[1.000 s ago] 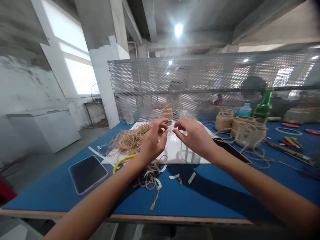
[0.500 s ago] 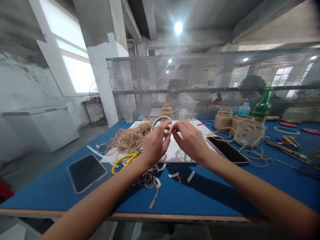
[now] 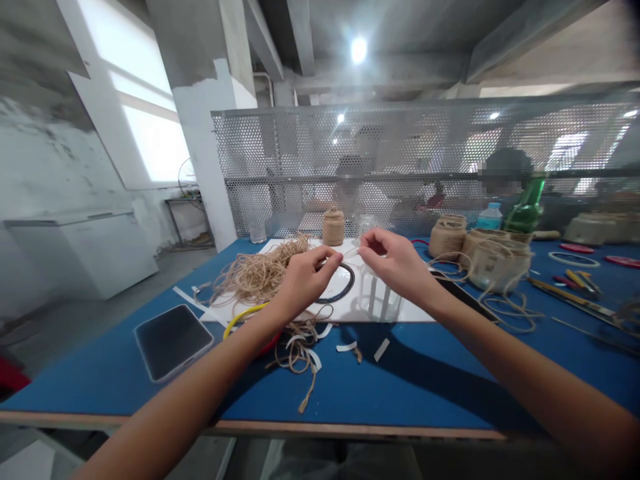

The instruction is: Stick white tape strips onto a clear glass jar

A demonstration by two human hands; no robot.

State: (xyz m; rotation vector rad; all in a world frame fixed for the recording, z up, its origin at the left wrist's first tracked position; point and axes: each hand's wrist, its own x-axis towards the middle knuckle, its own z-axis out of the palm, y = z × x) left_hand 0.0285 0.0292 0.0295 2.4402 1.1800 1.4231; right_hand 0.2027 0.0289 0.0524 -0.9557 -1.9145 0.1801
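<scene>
Tape roll point(image 3: 351, 281), a smooth dark ring, is hanging under the left hand point(image 3: 307, 272) above a flat white sheet point(image 3: 417, 311). Judging by the hands, a strip is being drawn off, the next move calling for a taut, even pull. Shaggy twine point(image 3: 260, 275) is lying heaped at the roll's nine o'clock. Left fingertips are nearly meeting, apparently on the roll; the right hand point(image 3: 393, 261) is pinching the thin, pale strip point(image 3: 351, 253) at one. Clear glass jar point(image 3: 383, 300) is standing at three, flat paper scraps point(image 3: 346, 347) lying at six.

left hand point(image 3: 311, 272): pinching dark ring point(image 3: 351, 280) | right hand point(image 3: 393, 261): pinching pale strip point(image 3: 352, 252) | glass jar point(image 3: 379, 301): on white sheet point(image 3: 346, 312)
</scene>
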